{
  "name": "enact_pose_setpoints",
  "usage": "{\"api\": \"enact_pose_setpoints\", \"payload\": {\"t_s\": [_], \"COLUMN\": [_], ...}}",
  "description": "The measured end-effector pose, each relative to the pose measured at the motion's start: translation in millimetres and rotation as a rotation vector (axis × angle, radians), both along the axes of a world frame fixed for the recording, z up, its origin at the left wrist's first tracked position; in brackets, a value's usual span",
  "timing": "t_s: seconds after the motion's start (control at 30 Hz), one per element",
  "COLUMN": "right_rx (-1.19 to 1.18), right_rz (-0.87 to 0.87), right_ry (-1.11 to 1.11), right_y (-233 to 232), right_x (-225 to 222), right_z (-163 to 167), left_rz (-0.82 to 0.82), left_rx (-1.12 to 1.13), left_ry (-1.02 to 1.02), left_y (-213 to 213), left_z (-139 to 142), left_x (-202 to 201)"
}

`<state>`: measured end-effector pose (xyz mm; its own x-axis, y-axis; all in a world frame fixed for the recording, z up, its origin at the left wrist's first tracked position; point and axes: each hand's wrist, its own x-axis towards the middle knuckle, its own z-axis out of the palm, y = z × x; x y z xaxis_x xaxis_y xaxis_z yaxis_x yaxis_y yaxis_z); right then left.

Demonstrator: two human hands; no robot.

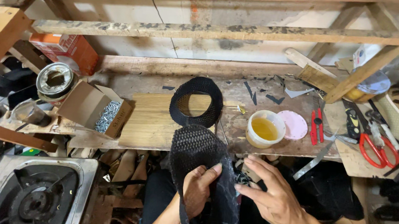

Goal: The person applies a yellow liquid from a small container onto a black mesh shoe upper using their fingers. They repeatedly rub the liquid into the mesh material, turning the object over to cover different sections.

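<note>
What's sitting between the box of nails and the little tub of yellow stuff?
In the head view, a black mesh ring stands on a wooden board, between the cardboard nail box and the yellow-filled tub.

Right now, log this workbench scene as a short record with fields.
Left hand: grips black mesh piece from below
Right hand: open, fingertips by the mesh edge
Bench: black mesh ring, tub of yellow liquid, pink lid
Left side: box of nails, open tin, gas stove
Right side: red scissors, red pliers
</note>
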<state>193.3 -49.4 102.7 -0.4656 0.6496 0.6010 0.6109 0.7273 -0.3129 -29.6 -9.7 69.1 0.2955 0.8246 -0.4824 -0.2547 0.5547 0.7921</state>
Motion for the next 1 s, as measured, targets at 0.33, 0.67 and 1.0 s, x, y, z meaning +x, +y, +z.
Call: {"api": "enact_pose_setpoints", "payload": {"t_s": [0.33, 0.67, 1.0], "right_rx": [-0.678, -0.156, -0.211], "right_rz": [-0.119, -0.43, -0.439], "right_ry": [0.533, -0.252, -0.054], "right_y": [-5.9, 95.5, 78.7], "right_x": [-22.3, 31.2, 38.0], "right_z": [-7.3, 17.8, 4.8], "left_rz": [-0.114, 0.035, 0.055], "left_rx": [0.134, 0.031, 0.151], "left_ry": [-0.072, -0.158, -0.211], "left_y": [-1.7, -1.8, 6.1], "left_z": [11.5, -31.3, -51.1], "left_x": [2.1, -5.5, -11.0]}}
